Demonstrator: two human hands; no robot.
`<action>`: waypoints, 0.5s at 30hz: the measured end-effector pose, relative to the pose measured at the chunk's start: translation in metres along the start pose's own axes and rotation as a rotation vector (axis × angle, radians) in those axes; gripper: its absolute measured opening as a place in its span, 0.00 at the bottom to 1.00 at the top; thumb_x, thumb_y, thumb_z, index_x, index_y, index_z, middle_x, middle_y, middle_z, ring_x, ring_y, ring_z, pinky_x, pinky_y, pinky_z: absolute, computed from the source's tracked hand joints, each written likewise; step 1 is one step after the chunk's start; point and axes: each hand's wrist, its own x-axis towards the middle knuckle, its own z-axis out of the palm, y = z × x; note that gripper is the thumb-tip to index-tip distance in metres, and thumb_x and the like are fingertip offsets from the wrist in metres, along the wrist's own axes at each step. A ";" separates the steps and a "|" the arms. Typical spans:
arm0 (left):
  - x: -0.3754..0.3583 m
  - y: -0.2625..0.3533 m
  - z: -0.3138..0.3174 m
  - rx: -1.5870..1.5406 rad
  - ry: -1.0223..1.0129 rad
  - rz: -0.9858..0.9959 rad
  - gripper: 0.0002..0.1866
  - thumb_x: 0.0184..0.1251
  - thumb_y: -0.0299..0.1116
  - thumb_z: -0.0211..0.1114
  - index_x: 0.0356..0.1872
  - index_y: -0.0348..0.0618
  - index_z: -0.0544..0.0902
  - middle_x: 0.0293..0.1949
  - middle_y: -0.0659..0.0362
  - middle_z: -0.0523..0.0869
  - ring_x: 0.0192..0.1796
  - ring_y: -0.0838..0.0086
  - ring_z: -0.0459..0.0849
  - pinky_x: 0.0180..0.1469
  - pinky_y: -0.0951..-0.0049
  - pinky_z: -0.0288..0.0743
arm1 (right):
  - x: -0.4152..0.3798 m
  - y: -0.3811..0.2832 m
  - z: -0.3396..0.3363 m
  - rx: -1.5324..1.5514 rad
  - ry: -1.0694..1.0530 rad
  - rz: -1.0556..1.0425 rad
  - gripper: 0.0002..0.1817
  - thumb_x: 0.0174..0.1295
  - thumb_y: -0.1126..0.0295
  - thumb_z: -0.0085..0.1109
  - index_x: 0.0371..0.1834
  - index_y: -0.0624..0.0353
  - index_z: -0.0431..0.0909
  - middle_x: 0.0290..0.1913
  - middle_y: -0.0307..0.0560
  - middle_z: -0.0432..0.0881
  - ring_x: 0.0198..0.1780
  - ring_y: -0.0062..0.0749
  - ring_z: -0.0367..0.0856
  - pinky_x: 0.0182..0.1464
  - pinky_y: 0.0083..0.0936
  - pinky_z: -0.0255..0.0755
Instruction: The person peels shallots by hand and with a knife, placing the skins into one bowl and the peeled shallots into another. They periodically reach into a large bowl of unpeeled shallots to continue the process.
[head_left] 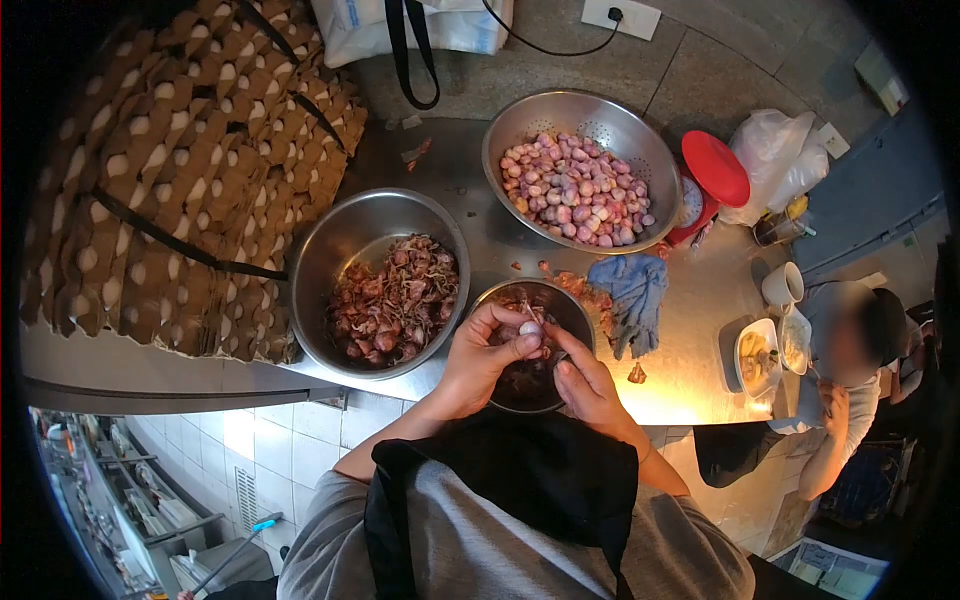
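Note:
My left hand [484, 352] pinches a small pale shallot [529, 328] between thumb and fingers. Close against it, my right hand [590, 382] has its fingers closed near the shallot's tip; what they grip is too small to make out. Both hands are above a small metal bowl [572, 308] with dark reddish skins inside. On its left stands a larger metal bowl [456, 225] holding unpeeled shallots [395, 300]. A metal colander [640, 152] behind holds many peeled pink-white shallots [575, 190].
A blue glove [630, 298] and loose skins lie right of the small bowl. Stacked egg trays [180, 190] fill the left. A red scale [714, 168], plastic bags [775, 160], a white mug [783, 285] and food containers [757, 357] stand right, near a seated person [845, 400].

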 end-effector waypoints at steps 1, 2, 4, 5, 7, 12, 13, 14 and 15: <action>0.000 -0.001 -0.001 0.021 -0.006 -0.005 0.10 0.54 0.22 0.63 0.36 0.40 0.73 0.38 0.59 0.78 0.39 0.78 0.77 0.41 0.77 0.77 | 0.000 0.001 -0.001 0.005 -0.001 -0.012 0.23 0.65 0.70 0.41 0.64 0.60 0.55 0.32 0.35 0.69 0.22 0.12 0.58 0.24 0.10 0.54; 0.001 -0.002 -0.003 0.042 -0.012 -0.010 0.09 0.54 0.21 0.62 0.35 0.41 0.72 0.39 0.60 0.77 0.40 0.78 0.77 0.41 0.77 0.77 | 0.000 0.002 -0.001 0.009 -0.001 -0.024 0.23 0.65 0.70 0.40 0.64 0.60 0.55 0.31 0.34 0.68 0.20 0.11 0.56 0.22 0.09 0.52; 0.000 -0.002 -0.003 0.045 -0.013 -0.008 0.09 0.54 0.21 0.62 0.35 0.40 0.72 0.39 0.59 0.77 0.40 0.78 0.77 0.41 0.77 0.77 | -0.001 0.000 -0.002 0.168 -0.024 0.026 0.22 0.65 0.70 0.40 0.63 0.60 0.56 0.30 0.34 0.68 0.21 0.12 0.58 0.23 0.09 0.54; 0.000 0.000 -0.001 0.027 -0.009 -0.003 0.10 0.54 0.21 0.63 0.36 0.40 0.73 0.38 0.59 0.78 0.39 0.78 0.77 0.41 0.77 0.77 | -0.001 -0.001 -0.001 0.179 -0.021 0.033 0.22 0.65 0.70 0.40 0.63 0.60 0.56 0.30 0.33 0.68 0.21 0.12 0.57 0.23 0.09 0.53; 0.000 0.000 -0.001 0.007 -0.008 0.006 0.10 0.53 0.21 0.64 0.36 0.39 0.74 0.37 0.59 0.79 0.38 0.78 0.78 0.42 0.78 0.76 | -0.001 -0.003 0.003 0.201 -0.012 0.046 0.22 0.66 0.70 0.40 0.63 0.60 0.57 0.28 0.33 0.67 0.21 0.12 0.57 0.23 0.09 0.53; 0.000 0.000 -0.001 0.020 -0.001 -0.005 0.10 0.53 0.22 0.64 0.36 0.39 0.74 0.37 0.58 0.79 0.38 0.78 0.78 0.41 0.77 0.77 | -0.001 -0.003 0.003 0.168 0.002 0.001 0.22 0.67 0.68 0.39 0.63 0.61 0.56 0.21 0.30 0.61 0.19 0.12 0.56 0.22 0.09 0.51; 0.000 -0.001 -0.002 0.033 -0.009 -0.009 0.09 0.54 0.22 0.63 0.36 0.39 0.74 0.37 0.59 0.79 0.38 0.78 0.78 0.41 0.77 0.77 | -0.001 -0.004 0.002 0.229 -0.018 0.020 0.22 0.67 0.67 0.39 0.63 0.61 0.56 0.21 0.30 0.60 0.19 0.12 0.56 0.22 0.10 0.51; 0.001 -0.003 -0.004 0.046 -0.015 -0.014 0.09 0.54 0.23 0.63 0.36 0.39 0.73 0.37 0.59 0.78 0.38 0.78 0.78 0.41 0.77 0.77 | -0.001 -0.005 0.001 0.227 -0.012 0.027 0.22 0.67 0.67 0.39 0.63 0.61 0.56 0.20 0.30 0.60 0.19 0.12 0.56 0.21 0.10 0.51; 0.001 -0.004 -0.005 0.060 -0.023 -0.018 0.09 0.55 0.23 0.62 0.37 0.40 0.73 0.37 0.59 0.78 0.38 0.78 0.78 0.40 0.77 0.77 | -0.001 -0.006 0.001 0.226 -0.006 0.033 0.22 0.67 0.66 0.39 0.63 0.61 0.56 0.20 0.31 0.60 0.19 0.12 0.56 0.21 0.10 0.51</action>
